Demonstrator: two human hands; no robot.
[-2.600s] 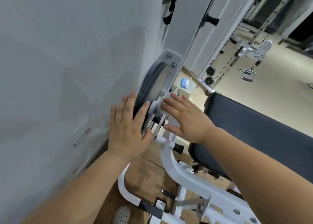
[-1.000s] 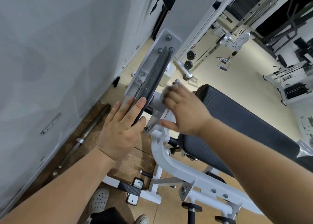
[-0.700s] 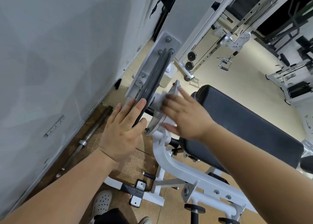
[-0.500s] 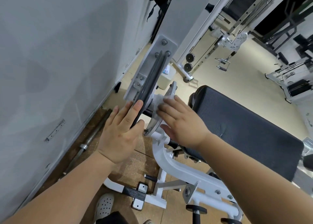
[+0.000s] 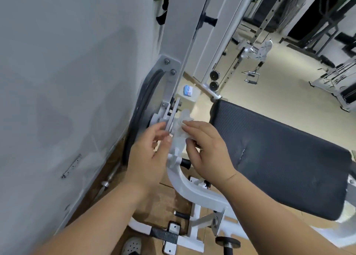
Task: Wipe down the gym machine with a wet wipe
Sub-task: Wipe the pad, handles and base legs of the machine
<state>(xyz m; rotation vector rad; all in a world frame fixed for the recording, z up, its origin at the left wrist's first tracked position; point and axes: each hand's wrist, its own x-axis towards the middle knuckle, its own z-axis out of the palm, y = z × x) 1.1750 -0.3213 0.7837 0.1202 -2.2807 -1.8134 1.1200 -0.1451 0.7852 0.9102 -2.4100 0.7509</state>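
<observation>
The gym machine has a white curved frame (image 5: 185, 187), a black cable wheel (image 5: 138, 108) by the wall and a thin metal plate (image 5: 173, 112) at its pivot. A crumpled white wet wipe (image 5: 180, 133) hangs against the pivot, just right of the plate. My right hand (image 5: 208, 148) grips the wipe from the right with curled fingers. My left hand (image 5: 150, 150) has come up from the left, and its fingertips and thumb pinch the wipe's left edge beside the plate. The lower part of the wipe is partly hidden between my hands.
A black padded bench (image 5: 279, 158) lies right of my hands. The grey wall (image 5: 67, 81) is close on the left, with a barbell (image 5: 109, 179) on the floor along it. A cable station (image 5: 250, 50) stands behind. My shoe (image 5: 132, 245) is beside the machine's foot.
My left hand has left the black wheel and moved right to the wipe. My right hand stopped pressing the wipe flat on the plate and now holds it bunched. The view tilted.
</observation>
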